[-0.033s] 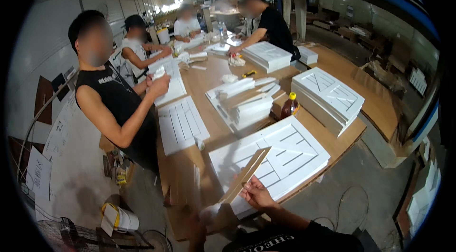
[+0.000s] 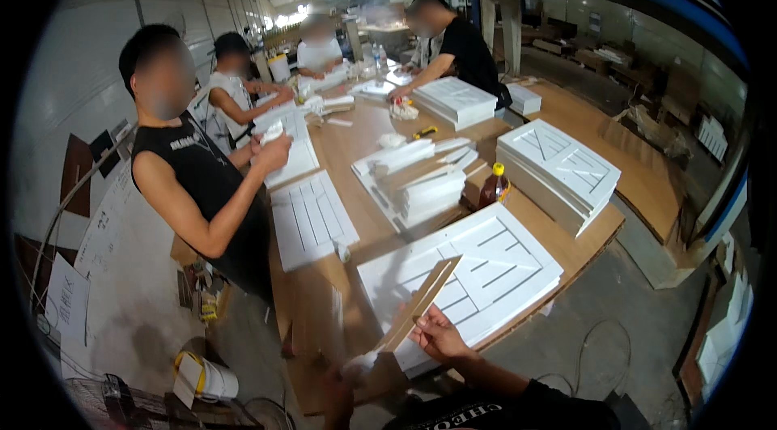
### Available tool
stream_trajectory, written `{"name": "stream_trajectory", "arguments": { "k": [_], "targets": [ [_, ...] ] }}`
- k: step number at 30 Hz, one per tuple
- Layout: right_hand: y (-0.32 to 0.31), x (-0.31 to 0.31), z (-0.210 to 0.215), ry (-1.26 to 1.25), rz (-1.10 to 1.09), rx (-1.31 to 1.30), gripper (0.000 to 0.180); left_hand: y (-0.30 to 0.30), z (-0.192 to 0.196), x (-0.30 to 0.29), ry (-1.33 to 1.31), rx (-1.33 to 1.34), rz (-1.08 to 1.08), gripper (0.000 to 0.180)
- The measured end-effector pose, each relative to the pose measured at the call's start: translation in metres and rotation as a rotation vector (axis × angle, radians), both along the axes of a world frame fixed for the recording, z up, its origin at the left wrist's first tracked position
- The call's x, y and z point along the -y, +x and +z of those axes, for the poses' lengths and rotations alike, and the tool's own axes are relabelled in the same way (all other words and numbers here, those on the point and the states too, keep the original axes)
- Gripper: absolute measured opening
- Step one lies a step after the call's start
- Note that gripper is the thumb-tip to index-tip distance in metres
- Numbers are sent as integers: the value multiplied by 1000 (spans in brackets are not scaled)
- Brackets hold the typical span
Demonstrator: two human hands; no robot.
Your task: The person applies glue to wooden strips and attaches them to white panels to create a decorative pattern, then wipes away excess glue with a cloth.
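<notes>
My right hand (image 2: 439,335) is closed on thin brown-edged strips (image 2: 421,300), pinched between thumb and fingers. They are held slanting above a white panel (image 2: 506,272) with dark grooves and raised slats, which lies on top of a stack. At the strips' lower end is a small white thing (image 2: 358,364), too blurred to name. My left hand (image 2: 338,391), dark and smeared at the lower edge, appears to grip that white thing; its fingers are hardly visible.
A grooved white panel (image 2: 312,215) lies to the left, beside a standing co-worker (image 2: 190,175) holding something white. White slats (image 2: 429,191) are piled mid-table near a yellow-capped bottle (image 2: 494,185). Stacked panels (image 2: 558,167) stand at right. A white bucket (image 2: 217,379) is on the floor.
The view has shifted slightly. The strips stay in my right hand, and the white thing remains by their lower end.
</notes>
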State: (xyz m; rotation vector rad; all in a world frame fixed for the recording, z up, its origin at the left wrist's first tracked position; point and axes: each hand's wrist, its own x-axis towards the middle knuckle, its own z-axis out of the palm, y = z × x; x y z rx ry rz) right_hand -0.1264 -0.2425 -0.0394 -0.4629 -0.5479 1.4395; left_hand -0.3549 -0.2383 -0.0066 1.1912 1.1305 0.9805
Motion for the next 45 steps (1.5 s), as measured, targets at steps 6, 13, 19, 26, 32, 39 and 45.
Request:
{"name": "stream_trajectory", "arguments": {
  "k": [6, 13, 19, 26, 32, 39, 45],
  "targets": [
    [-4, -3, 4, 7, 38, -71, 49, -1, 53, 7, 93, -585, -262, 35],
    [-4, -3, 3, 20, 47, -93, 45, -2, 42, 13, -51, -374, -112, 51],
    [-5, 1, 9, 26, 51, -95, 45, -4, 18, 10, -99, -179, -36, 54],
    [-7, 4, 7, 5, 46, -90, 47, -10, -6, 5, -34, -82, -76, 42],
    [-4, 6, 7, 26, 40, -78, 47, -6, 3, 5, -122, -77, -82, 37],
    [-5, 5, 4, 58, 48, -74, 48, 2, 26, 14, -4, -194, 0, 33],
    [1, 10, 0, 42, -1, -93, 41, 12, 57, 23, 96, -359, -31, 31]
  ]
}}
